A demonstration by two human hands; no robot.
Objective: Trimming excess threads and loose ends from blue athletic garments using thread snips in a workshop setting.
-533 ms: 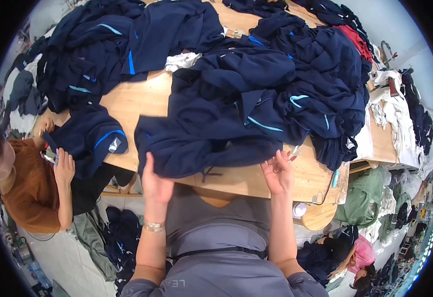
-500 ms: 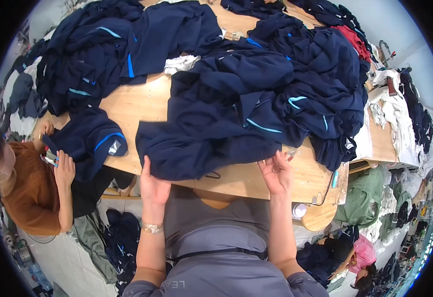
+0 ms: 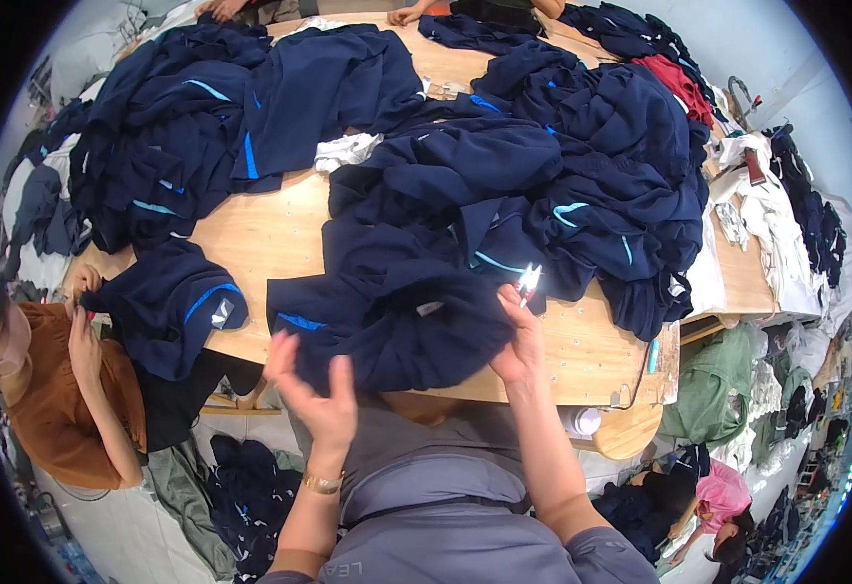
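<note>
A dark navy garment (image 3: 407,336) with a blue strip lies bunched at the table's near edge, a small pale label showing in its folds. Beside its left near side, my left hand (image 3: 321,401) is open, fingers spread and holding nothing. My right hand (image 3: 520,348) is closed at the garment's right edge. Small thread snips (image 3: 528,282) stick up from its fingers, blades pointing away from me. Whether those fingers also pinch the cloth is hard to make out.
Heaps of navy garments (image 3: 630,136) cover much of the wooden table (image 3: 251,214). A white cloth (image 3: 348,151) lies between piles. At left, a co-worker in brown (image 3: 66,389) handles another navy piece (image 3: 168,302). A white round container (image 3: 584,420) stands near the right table edge.
The garment has been shifted and turned, baring its blue strip and label. My left hand has come off the cloth and opened. The snips now point upward from my right hand.
</note>
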